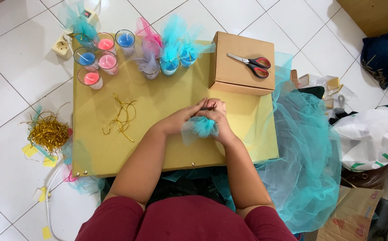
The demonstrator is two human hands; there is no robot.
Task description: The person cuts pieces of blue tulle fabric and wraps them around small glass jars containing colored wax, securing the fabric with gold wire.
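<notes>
Both hands are working at the middle of the low cardboard table, nearer its front edge. Left hand and right hand are closing around a teal tulle bundle, fingers curled tight, pinching the gathered top; what's inside the netting is hidden.

Risk, imo: grip is slipping w/ so little tulle gathered, so the wrap could spring open before anything's tying it. Gold ties are lying left of the hands, out of quick reach.

Back-left corner: glass candle cups are holding pink and blue wax. Wrapped cups are standing along the back edge. Scissors are resting on a cardboard box at the back-right corner.
</notes>
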